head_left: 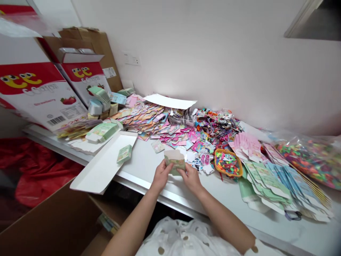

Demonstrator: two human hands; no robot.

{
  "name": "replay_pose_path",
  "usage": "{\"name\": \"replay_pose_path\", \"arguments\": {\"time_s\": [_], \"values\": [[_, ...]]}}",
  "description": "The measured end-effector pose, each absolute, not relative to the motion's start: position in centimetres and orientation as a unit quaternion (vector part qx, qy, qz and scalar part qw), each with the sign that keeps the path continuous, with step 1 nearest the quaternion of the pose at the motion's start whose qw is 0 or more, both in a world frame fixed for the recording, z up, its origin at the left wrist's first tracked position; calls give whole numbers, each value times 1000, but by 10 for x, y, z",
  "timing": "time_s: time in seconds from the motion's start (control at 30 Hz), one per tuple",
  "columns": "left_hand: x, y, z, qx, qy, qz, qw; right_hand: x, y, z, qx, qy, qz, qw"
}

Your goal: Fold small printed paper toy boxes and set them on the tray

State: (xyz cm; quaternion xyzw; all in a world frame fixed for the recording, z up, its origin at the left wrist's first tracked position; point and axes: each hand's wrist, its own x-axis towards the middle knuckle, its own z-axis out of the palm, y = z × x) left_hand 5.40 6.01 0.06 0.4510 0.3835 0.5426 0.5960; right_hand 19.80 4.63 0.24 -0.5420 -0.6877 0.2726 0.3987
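Between my two hands, over the table's front part, is a small green printed carton (175,164) with pale flaps at its upper end. My left hand (161,175) pinches its left side, thumb on the face. On the opposite edge, the fingers of my right hand (192,176) are closed in the same way. Just behind the carton lie die-cut cards (205,160) and a small printed packet (157,146). A yellow basket (242,171) of bright small pieces stands to the right of my right hand. Off to the left, a green filled box (124,154) rests on a white cardboard sheet (105,161).
Heaped printed packets (145,117) and tangled colourful bands (220,124) line the wall. Flat green cartons (266,181) and blue cartons (295,185) fan out at right, near a clear bag (314,156). Large red-white boxes (34,89) stand left; an open brown carton (53,217) sits below.
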Motion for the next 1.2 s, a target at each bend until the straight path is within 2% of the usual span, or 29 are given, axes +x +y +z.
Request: {"name": "replay_pose_path", "arguments": {"time_s": [0.13, 0.23, 0.5, 0.63, 0.7, 0.87, 0.97, 1.1, 1.2], "values": [[51, 55, -6, 415, 454, 595, 518, 192, 53, -14, -534, -736, 174, 378], [45, 52, -13, 403, 458, 601, 517, 190, 52, -28, -513, -763, 173, 354], [39, 40, -24, 375, 413, 586, 588, 191, 44, -36, -471, -739, 303, 375], [32, 39, -20, 392, 413, 552, 609, 195, 42, -21, -424, -650, 514, 364], [28, 39, -16, 408, 441, 527, 602, 197, 43, -13, -431, -581, 586, 365], [21, 41, -4, 424, 521, 487, 558, 198, 52, -1, -459, -507, 633, 363], [20, 41, -2, 440, 516, 507, 533, 198, 57, 3, -469, -558, 585, 356], [19, 37, -7, 528, 502, 548, 412, 201, 58, 9, -441, -716, 396, 369], [17, 33, -9, 593, 494, 522, 363, 206, 56, 15, -419, -780, 316, 342]]}}
